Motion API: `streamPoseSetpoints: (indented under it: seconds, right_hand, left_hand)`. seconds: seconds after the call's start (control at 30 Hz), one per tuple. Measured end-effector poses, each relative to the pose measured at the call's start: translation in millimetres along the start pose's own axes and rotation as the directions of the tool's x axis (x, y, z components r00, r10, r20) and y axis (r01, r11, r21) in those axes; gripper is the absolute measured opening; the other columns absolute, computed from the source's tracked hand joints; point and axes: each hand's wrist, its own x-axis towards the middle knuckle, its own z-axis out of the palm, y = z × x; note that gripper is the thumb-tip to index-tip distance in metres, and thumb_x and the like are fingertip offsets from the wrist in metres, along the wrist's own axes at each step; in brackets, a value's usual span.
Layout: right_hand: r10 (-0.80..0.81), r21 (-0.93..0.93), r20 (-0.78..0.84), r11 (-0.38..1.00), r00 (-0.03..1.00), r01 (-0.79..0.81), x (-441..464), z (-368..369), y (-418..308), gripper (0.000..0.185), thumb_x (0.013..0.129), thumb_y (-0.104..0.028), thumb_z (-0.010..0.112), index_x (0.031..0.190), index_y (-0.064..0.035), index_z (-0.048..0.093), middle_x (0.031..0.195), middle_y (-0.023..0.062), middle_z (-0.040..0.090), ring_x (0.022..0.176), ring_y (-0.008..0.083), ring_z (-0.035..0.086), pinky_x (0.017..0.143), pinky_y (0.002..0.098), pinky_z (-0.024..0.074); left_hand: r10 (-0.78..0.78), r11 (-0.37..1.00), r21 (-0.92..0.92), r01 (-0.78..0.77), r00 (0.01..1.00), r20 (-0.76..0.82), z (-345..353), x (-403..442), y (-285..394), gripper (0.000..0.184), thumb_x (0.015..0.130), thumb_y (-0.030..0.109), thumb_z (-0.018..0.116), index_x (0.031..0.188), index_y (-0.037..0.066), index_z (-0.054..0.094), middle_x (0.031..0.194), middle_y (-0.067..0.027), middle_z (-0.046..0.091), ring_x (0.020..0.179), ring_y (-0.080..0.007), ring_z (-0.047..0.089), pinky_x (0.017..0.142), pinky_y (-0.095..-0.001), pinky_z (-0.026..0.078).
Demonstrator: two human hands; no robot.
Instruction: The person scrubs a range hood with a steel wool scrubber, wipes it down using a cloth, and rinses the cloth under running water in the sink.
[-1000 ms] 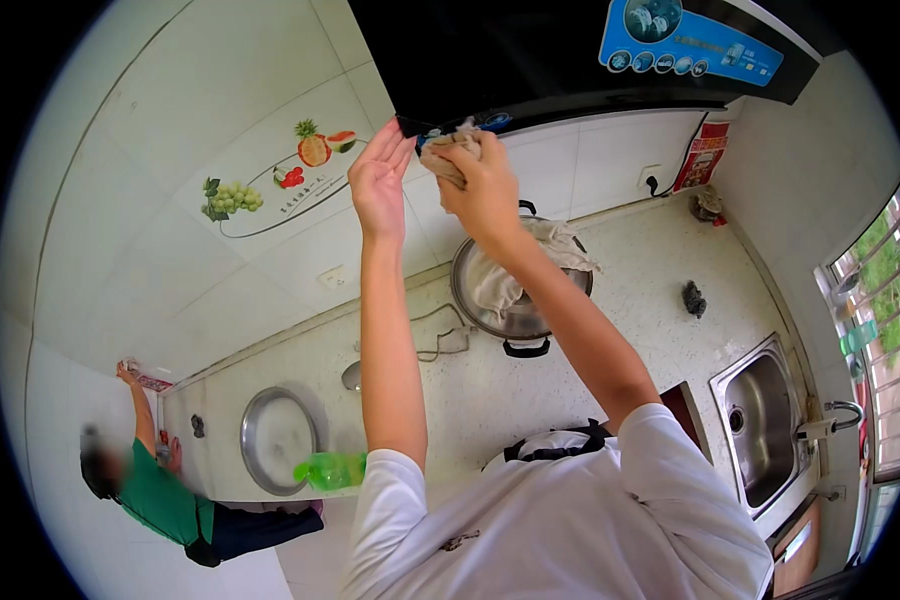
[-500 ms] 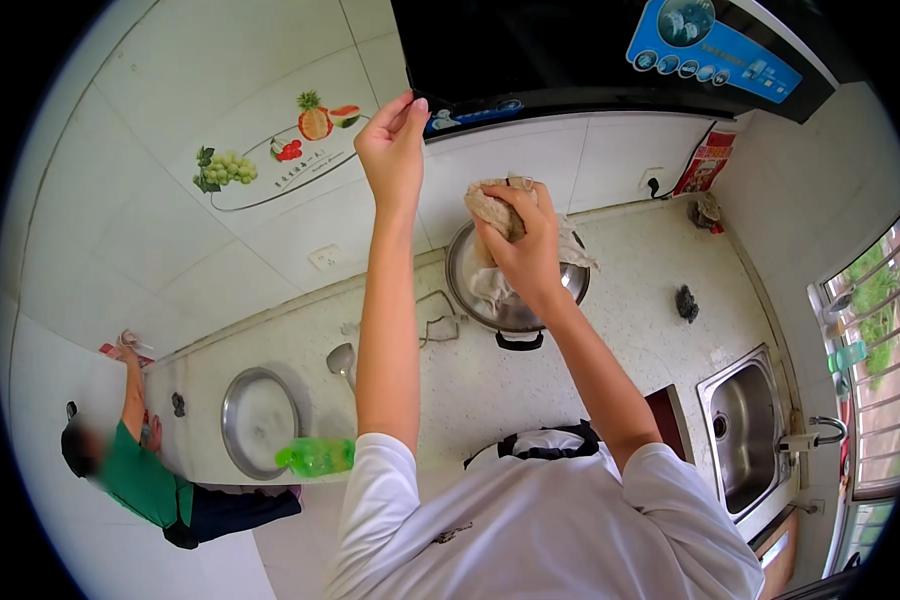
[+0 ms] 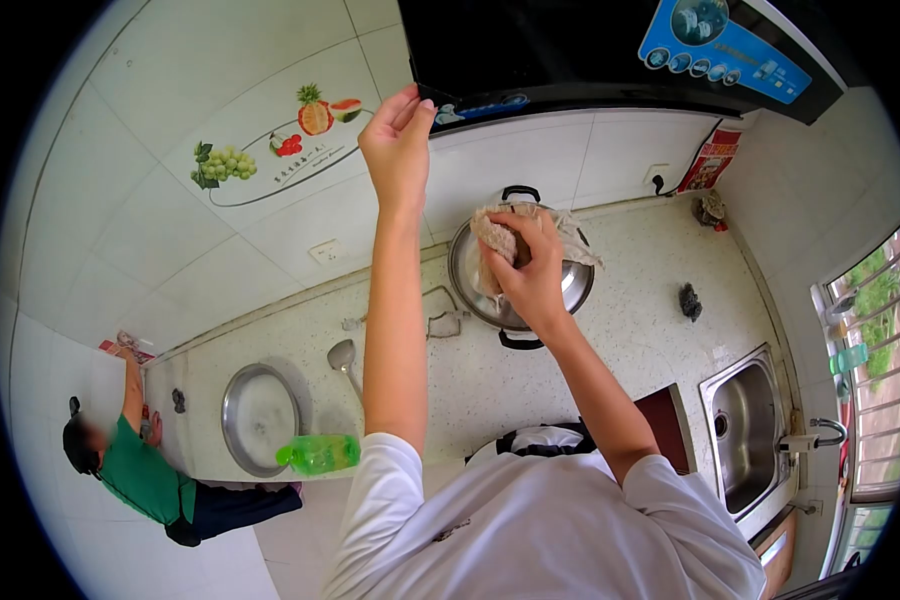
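Observation:
My left hand point(image 3: 398, 148) is raised to the lower left corner of the black range hood point(image 3: 570, 60), its fingers curled and the thumb against the hood's edge. In my right hand point(image 3: 532, 268) is a bunched beige rag point(image 3: 492, 240), gripped between fingers and thumb. A loose end of the rag hangs over the steel wok point(image 3: 575, 290), which has black side handles and sits on the counter beneath this hand. Part of the wok is hidden by the hand and rag.
On the counter point(image 3: 630, 250) lie a metal spatula point(image 3: 341, 355), a steel basin point(image 3: 260, 420), a green bottle point(image 3: 320, 454) and a dark scrubber point(image 3: 689, 302). A sink point(image 3: 745, 440) is at right. Another person in green point(image 3: 145, 470) wipes near the wall at far left.
My right hand has come down with the rag, from over the wok's far rim toward its middle, uncovering the far handle. My left hand stays at the hood's corner.

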Motion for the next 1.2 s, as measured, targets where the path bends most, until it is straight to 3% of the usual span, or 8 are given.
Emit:
streamPoseSetpoints:
  seconds: [0.13,0.67,0.77,0.83,0.9,1.1,1.13,1.2]
  right_hand:
    - [0.066,0.031,0.028,0.997,0.997,-0.067,-0.4,-1.8,-2.9,0.027,0.073,-0.003,0.069,0.099,-0.0018,0.062,0.097,0.0125,0.048,0.079,0.0240,0.058,0.067,0.0309,0.0489]
    - [0.072,0.107,0.039,0.991,0.997,-0.076,3.8,-7.0,1.7,0.028,0.073,-0.004,0.068,0.100,-0.0022,0.061,0.096,0.0138,0.048,0.079,0.0257,0.058,0.067,0.0310,0.0489]
    - [0.010,0.040,0.010,0.999,1.000,-0.010,26.7,-6.3,-5.2,0.031,0.071,-0.004,0.068,0.101,-0.0049,0.060,0.100,0.0156,0.049,0.086,0.0288,0.056,0.074,0.0343,0.0473]
    - [-0.265,-0.002,-0.124,0.964,0.956,0.267,57.6,5.7,-14.2,0.036,0.067,-0.004,0.068,0.102,-0.0085,0.060,0.107,0.0169,0.050,0.096,0.0331,0.051,0.082,0.0393,0.0439]
    - [-0.357,-0.125,-0.146,0.932,0.923,0.341,85.1,21.4,-26.0,0.038,0.065,-0.004,0.068,0.102,-0.0115,0.060,0.113,0.0170,0.050,0.102,0.0357,0.046,0.086,0.0430,0.0413]
    - [-0.596,-0.330,-0.203,0.789,0.777,0.519,130.5,44.0,-38.3,0.035,0.062,-0.007,0.072,0.095,-0.0159,0.064,0.115,0.0142,0.050,0.101,0.0331,0.047,0.080,0.0395,0.0451]
    - [-0.608,-0.346,-0.209,0.779,0.766,0.523,130.5,41.8,-35.5,0.033,0.061,-0.007,0.072,0.092,-0.0167,0.065,0.113,0.0125,0.051,0.099,0.0325,0.048,0.077,0.0387,0.0463]
    - [-0.597,-0.370,-0.256,0.787,0.761,0.493,138.4,31.1,-24.7,0.032,0.060,-0.006,0.072,0.090,-0.0167,0.064,0.112,0.0120,0.052,0.098,0.0326,0.049,0.077,0.0389,0.0464]
  left_hand:
    - [-0.014,1.000,-0.005,0.014,1.000,-0.002,2.9,-0.9,5.1,0.036,0.085,0.003,0.060,0.115,-0.013,0.050,0.102,-0.0146,0.062,0.095,-0.0173,0.060,0.091,-0.0286,0.049]
    - [-0.023,0.999,0.033,0.023,1.000,-0.010,5.6,-5.7,10.9,0.037,0.086,0.000,0.054,0.118,-0.016,0.046,0.102,-0.0164,0.061,0.098,-0.0202,0.060,0.091,-0.0298,0.048]
    - [0.025,1.000,0.007,-0.025,1.000,-0.017,7.6,-6.1,9.8,0.030,0.083,-0.002,0.056,0.111,-0.010,0.056,0.097,-0.0130,0.065,0.088,-0.0135,0.061,0.081,-0.0230,0.048]
    - [0.042,0.999,0.021,-0.042,0.999,-0.007,9.3,-8.8,13.4,0.029,0.083,-0.002,0.055,0.111,-0.010,0.056,0.098,-0.0128,0.065,0.088,-0.0132,0.061,0.080,-0.0225,0.047]
    - [0.052,0.998,0.035,-0.052,0.999,0.004,8.7,-9.2,14.6,0.028,0.084,-0.003,0.054,0.110,-0.010,0.056,0.098,-0.0127,0.065,0.088,-0.0129,0.061,0.079,-0.0220,0.047]
    - [-0.034,0.999,0.032,0.033,0.999,0.030,1.7,-6.3,14.8,0.029,0.084,-0.002,0.043,0.110,-0.004,0.056,0.098,-0.0043,0.059,0.080,-0.0070,0.052,0.068,-0.0214,0.041]
    - [-0.028,1.000,0.000,0.028,1.000,0.012,1.3,-4.5,13.9,0.031,0.084,-0.007,0.041,0.113,-0.011,0.053,0.103,-0.0144,0.061,0.095,-0.0158,0.059,0.080,-0.0247,0.047]
    - [-0.013,0.998,-0.058,0.014,0.999,0.029,3.9,-3.0,11.1,0.034,0.083,-0.008,0.040,0.116,-0.013,0.049,0.109,-0.0187,0.059,0.101,-0.0208,0.058,0.086,-0.0279,0.047]
